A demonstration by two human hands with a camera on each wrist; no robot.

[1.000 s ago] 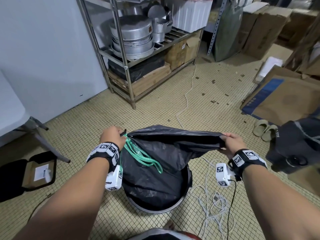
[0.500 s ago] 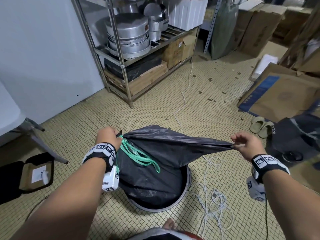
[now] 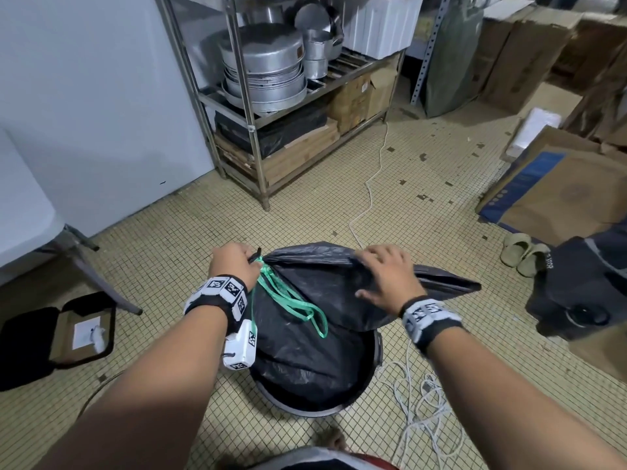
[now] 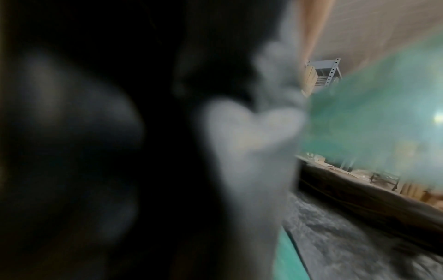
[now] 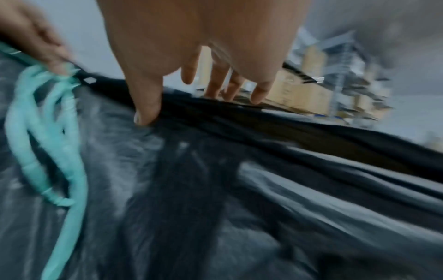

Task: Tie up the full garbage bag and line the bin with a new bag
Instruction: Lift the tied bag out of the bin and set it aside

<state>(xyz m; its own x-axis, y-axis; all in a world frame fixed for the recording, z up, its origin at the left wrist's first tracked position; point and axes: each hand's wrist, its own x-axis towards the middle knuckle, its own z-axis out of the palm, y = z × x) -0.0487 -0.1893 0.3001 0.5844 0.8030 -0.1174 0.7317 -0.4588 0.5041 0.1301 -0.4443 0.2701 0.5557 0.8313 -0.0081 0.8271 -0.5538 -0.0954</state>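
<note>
Gripping the garbage bag (image 3: 325, 286) corner and green drawstring (image 3: 288, 300), left hand (image 3: 234, 264) clenched tight. Right hand (image 3: 386, 276) spread flat, fingers resting along the rim above the bin (image 3: 339, 407).

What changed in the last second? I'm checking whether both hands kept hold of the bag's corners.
The right hand let go of the far right corner and moved left, fingers now spread on the black bag near its middle. The left hand still grips the left corner by the green drawstring; bag still in the bin.
</note>
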